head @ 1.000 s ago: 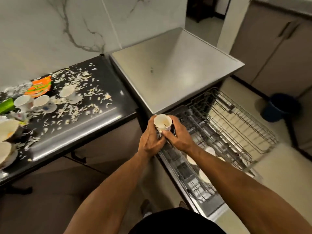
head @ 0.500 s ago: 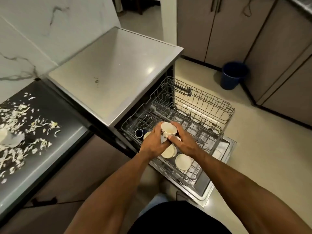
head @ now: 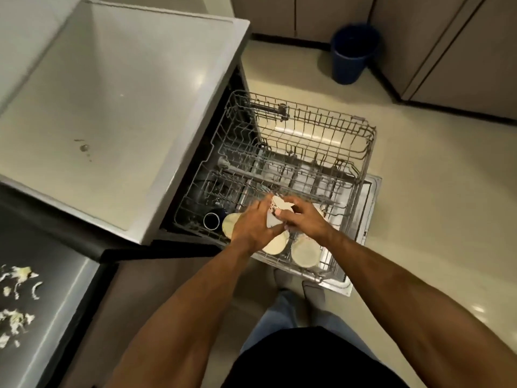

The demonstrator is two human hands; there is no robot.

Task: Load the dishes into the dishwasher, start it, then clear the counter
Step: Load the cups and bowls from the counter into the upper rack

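Observation:
Both my hands hold a small white cup [head: 275, 212] over the pulled-out lower rack [head: 361, 191] of the open dishwasher [head: 126, 107]. The cup is tipped over, its mouth turned away from me. My left hand [head: 251, 224] grips it from the left and my right hand [head: 302, 219] from the right. Pale upturned dishes [head: 305, 252] sit in the rack's near corner beneath my hands, and a dark blue cup [head: 211, 220] stands at the rack's left edge. The upper rack [head: 307, 127] is pulled out too and holds nothing I can see.
The black counter [head: 42, 317] at lower left carries white scraps [head: 16, 278]. A blue bin [head: 353, 53] stands on the floor by grey cabinets [head: 461, 57]. The dishwasher door [head: 370, 208] lies open under the rack. My feet are just in front of it.
I have turned from the counter to the dishwasher and lowered the cup from upright to tipped, down close to the lower rack. Both hands stayed on it.

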